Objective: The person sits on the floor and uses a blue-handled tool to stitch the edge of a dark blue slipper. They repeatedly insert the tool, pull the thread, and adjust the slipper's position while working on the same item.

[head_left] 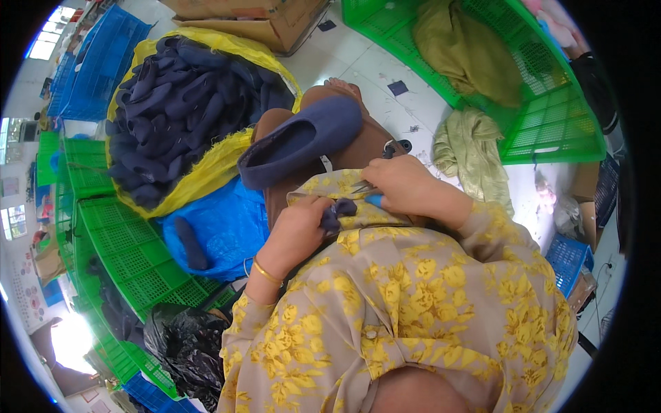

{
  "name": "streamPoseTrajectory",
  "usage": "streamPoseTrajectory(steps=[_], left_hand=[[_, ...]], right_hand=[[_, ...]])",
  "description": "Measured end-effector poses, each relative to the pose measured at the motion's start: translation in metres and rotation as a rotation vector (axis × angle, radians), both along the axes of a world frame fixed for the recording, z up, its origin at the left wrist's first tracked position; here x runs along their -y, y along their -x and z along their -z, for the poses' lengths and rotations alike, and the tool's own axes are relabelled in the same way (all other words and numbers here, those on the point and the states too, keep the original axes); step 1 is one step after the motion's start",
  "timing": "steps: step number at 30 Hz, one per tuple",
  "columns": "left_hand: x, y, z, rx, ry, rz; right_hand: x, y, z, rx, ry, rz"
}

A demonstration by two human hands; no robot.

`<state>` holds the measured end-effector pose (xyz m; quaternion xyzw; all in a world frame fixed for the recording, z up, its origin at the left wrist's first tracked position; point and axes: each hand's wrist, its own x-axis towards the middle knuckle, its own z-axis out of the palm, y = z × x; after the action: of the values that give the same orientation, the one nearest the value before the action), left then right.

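My left hand [297, 233], with a gold bangle at its wrist, is closed on a small bunched piece of navy fabric [337, 212] in front of my waist. Close beside it, my right hand [412, 187] grips scissors [397, 148]; their dark handle loops stick out above the hand and the blades point toward the left hand. Something blue [374, 199] shows at the right hand's fingertips. Across my brown-trousered knees lies a navy slipper [303, 141], its opening facing up. The palm of each hand is hidden.
Left of my legs stands a yellow sack [200, 196] heaped with navy slippers. Beside it are a blue plastic bag [237, 234] with one dark slipper-like piece and green crates [131, 251]. A large green crate [551, 134] holding olive cloth stands at right; a cardboard box [275, 27] is ahead.
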<state>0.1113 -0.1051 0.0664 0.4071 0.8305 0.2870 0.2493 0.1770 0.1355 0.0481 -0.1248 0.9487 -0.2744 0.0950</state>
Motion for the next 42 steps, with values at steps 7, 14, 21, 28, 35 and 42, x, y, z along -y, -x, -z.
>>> streamPoseTrajectory(steps=[7,14,21,28,35,42], left_hand=[[-0.002,-0.001,0.036,-0.362,0.023,-0.001],[-0.005,0.001,0.005,-0.183,-0.089,-0.067],[-0.012,0.003,-0.02,0.112,-0.192,-0.419],[-0.037,0.004,-0.033,0.011,-0.204,-0.222],[-0.009,0.035,-0.042,-0.658,-0.06,-0.402],[-0.048,0.006,-0.066,0.525,-0.666,-0.529]], right_hand=[[0.005,0.012,0.001,-0.021,0.219,0.325],[0.006,0.008,-0.004,0.052,0.474,0.498],[0.009,0.006,-0.028,0.17,0.73,0.458],[0.019,0.009,-0.039,0.1,0.836,0.325],[-0.015,0.013,-0.048,-0.015,1.222,0.791],[0.009,0.002,-0.064,-0.124,1.099,0.617]])
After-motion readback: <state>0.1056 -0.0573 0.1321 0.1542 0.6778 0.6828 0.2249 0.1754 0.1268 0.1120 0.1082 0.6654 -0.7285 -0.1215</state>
